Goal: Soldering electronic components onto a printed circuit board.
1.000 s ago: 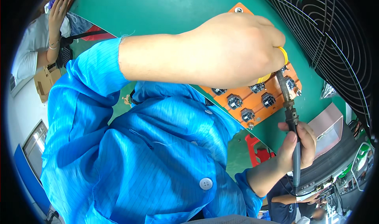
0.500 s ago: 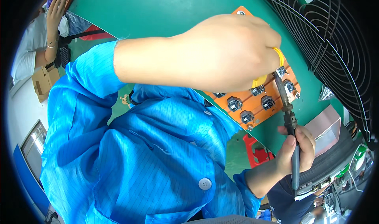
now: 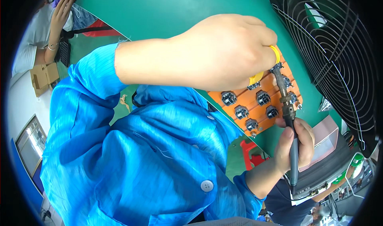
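Left hand (image 3: pixel 235 52): it reaches over from the left with its back uppermost and fingers curled down, two of them in smooth yellow covers (image 3: pixel 255 79). I cannot tell whether they are clamped on anything; the hand hides their tips.
Orange board (image 3: pixel 254 110): a flat slab with straight grooves, lying on the matte green table (image 3: pixel 139 10), partly under the left hand.
Round parts (image 3: pixel 263 98): squat and black with metallic glints, seated in rows on the board.
Iron (image 3: pixel 288 110): tarnished barrel, ridged collar, slim dark grey handle. Its tip ends at a round part just beside the left fingers; I cannot confirm contact. I would favour a light, brief touch at a steady slant, fingertips clear of the metal.
Right hand (image 3: pixel 305 144): clamped on the handle, thumb opposing fingers. I would grip behind the collar, since the barrel may be hot.
Fan guard (image 3: pixel 327 50): thin, curved wire rings, right of the board.
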A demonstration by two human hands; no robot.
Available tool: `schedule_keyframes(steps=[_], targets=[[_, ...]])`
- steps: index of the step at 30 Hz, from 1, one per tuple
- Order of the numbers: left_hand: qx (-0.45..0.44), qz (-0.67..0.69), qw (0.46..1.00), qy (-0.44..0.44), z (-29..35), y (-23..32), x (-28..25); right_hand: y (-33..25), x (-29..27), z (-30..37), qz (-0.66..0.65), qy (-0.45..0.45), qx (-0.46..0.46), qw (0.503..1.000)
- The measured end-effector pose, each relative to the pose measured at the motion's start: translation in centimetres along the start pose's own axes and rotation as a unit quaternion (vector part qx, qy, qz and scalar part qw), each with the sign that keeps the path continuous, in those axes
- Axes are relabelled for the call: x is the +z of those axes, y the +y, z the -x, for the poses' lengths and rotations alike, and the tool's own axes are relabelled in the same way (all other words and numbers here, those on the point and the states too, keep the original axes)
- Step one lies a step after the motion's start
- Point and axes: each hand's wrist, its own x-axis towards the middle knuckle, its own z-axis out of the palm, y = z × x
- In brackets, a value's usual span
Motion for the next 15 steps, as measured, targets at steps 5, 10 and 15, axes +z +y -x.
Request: schedule_keyframes(steps=[5,10,15], targets=[[-0.008,0.022,1.000,-0.002,-0.06,-0.15,0.12,-0.48,-0.11,-0.27,-0.004,-0.006,0.008,1.000],[-0.005,0.016,1.000,0.002,-0.27,-0.16,0.21,-0.46,0.03,-0.07,0.006,0.004,0.015,1.000],[-0.015,0.026,1.000,0.001,-0.27,-0.21,0.06,-0.59,0.05,0.04,0.013,0.007,0.008,1.000]])
